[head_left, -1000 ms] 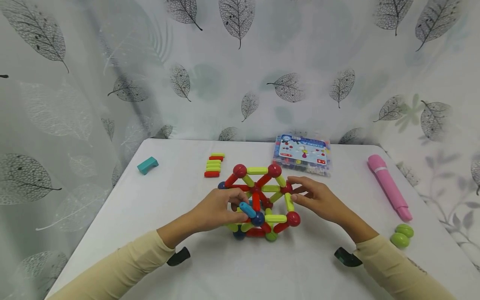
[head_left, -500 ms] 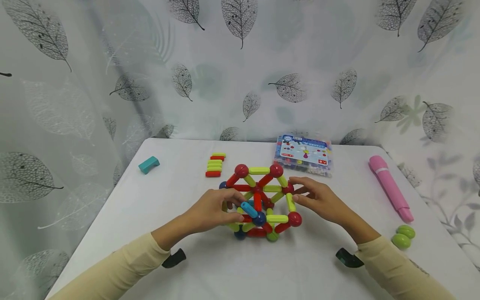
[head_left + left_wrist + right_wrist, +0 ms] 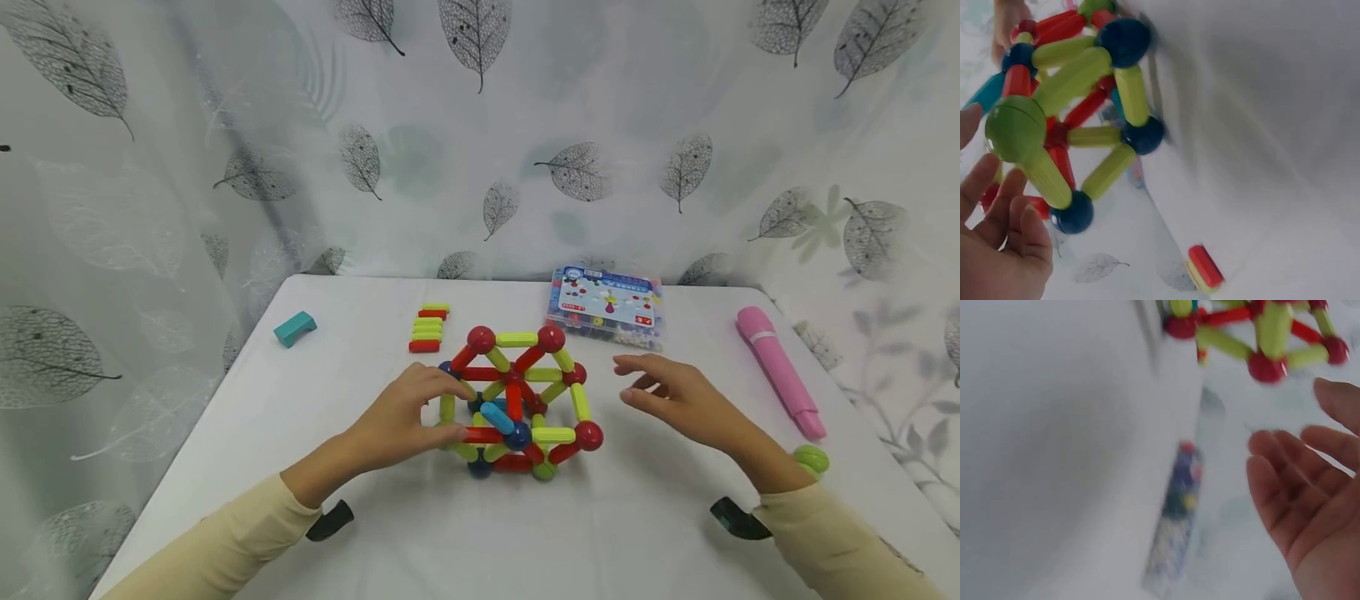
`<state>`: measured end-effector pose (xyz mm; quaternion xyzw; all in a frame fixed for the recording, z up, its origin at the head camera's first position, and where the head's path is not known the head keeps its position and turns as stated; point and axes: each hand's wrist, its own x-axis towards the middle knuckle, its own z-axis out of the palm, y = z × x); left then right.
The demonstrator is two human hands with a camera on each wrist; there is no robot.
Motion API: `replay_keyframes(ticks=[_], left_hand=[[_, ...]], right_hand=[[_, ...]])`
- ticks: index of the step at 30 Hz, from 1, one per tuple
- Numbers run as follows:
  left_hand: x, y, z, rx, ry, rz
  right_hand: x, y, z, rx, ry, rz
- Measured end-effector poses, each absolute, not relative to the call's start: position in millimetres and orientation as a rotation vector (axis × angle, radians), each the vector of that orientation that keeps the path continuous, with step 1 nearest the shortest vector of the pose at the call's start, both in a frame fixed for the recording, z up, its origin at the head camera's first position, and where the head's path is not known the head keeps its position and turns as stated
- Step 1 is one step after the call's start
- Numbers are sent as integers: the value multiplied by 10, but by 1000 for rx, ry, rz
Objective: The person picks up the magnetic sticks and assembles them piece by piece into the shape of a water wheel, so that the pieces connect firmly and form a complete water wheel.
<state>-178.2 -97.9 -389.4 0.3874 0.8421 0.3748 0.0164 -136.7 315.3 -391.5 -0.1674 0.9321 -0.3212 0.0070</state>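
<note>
A ball-and-stick frame of magnetic toy pieces (image 3: 513, 377) stands on the white table, built from red and yellow-green sticks with red, dark blue and green balls. A light blue stick (image 3: 495, 418) slants up from a dark blue ball (image 3: 517, 437) at its front. My left hand (image 3: 397, 417) is at the frame's left side, thumb and fingers apart. In the left wrist view its loosely bent fingers lie right by a green ball (image 3: 1016, 130). To the right of the frame, my right hand (image 3: 675, 400) hovers with a visible gap, fingers relaxed and holding nothing.
Several loose red and yellow sticks (image 3: 426, 328) lie in a column behind the frame. A clear parts box (image 3: 606, 304) stands at the back. At far left is a teal block (image 3: 295, 328); at right lie a pink tube-shaped thing (image 3: 780, 371) and a green rounded piece (image 3: 812, 458).
My right hand has drawn away to the right from the frame's red ball. My left hand has slid left from the blue stick, and its fingers have spread. The frame stays put.
</note>
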Motion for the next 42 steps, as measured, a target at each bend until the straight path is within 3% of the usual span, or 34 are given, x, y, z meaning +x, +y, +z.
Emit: replay_keyframes(ticks=[6,13,26,42], left_hand=[[-1799,-1090,-3986,1219,2669,1136],[-1806,-1181,-4054,1205,2691,1076],[-1852,-1240,-4119,1243,2603,951],[-1855,-1259,-4146,1229,2578,952]], right_hand=[[-1154,3682,-3721,-449,2872,-603],[-845,4086,-3854,-260,2734,-304],[-514,4249,-4129,-86,2731,-239],[-481,4505,-4189,25,2807,-174]])
